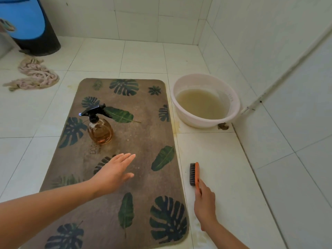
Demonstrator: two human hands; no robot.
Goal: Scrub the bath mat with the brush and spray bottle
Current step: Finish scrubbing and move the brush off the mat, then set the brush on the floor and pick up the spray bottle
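Note:
A brown bath mat (143,141) printed with green leaves lies flat on the white tiled floor. An amber spray bottle (99,130) with a black trigger head stands upright on the mat's left half. My left hand (115,172) hovers over the mat's middle, fingers spread, a short way in front of the bottle and apart from it. My right hand (204,203) is shut on the orange handle of a scrub brush (194,174) with dark bristles. The brush rests on the floor just right of the mat.
A white basin (235,108) of murky water sits at the mat's far right corner, against the tiled wall (269,51). A pinkish mop head (34,74) lies at the far left near a blue and black bin (30,27). A white pipe (287,69) runs along the right wall.

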